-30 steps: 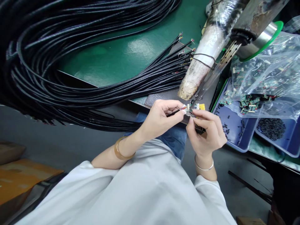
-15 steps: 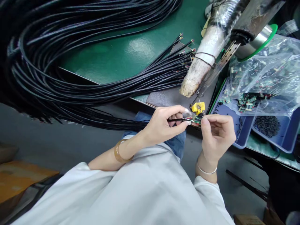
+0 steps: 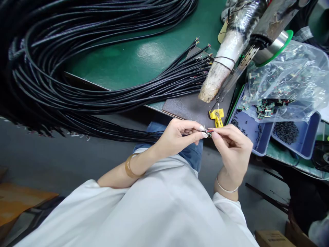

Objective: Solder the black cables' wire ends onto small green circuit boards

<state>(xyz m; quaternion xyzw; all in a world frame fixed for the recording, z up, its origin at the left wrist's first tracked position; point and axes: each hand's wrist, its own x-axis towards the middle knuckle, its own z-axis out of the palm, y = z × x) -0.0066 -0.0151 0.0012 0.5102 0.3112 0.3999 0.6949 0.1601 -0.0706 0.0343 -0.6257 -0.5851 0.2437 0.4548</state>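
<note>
My left hand (image 3: 177, 135) is closed in a pinch, its covered thumb and finger tips on the end of a black cable. Opposite it, my right hand (image 3: 231, 142) pinches a small green circuit board, mostly hidden by the fingertips. Short coloured wires (image 3: 210, 130), one of them red, show in the narrow gap between the hands. Just beyond the fingertips is a yellow plastic holder (image 3: 217, 116) at the table's edge. Above it a soldering iron (image 3: 239, 72) points down, beside a pale, wrapped, tapered rod (image 3: 218, 70).
Bundled black cables (image 3: 102, 97) cover the left of the green table (image 3: 123, 65), their stripped ends near the iron. At right stand blue trays (image 3: 305, 147) with small black parts, a plastic bag (image 3: 290, 68) of circuit boards, and a solder spool (image 3: 276, 48).
My right hand has moved slightly left, closer to my left hand. The fingertips now cover most of the circuit board, which showed more before, and the pair sits clear of the yellow holder.
</note>
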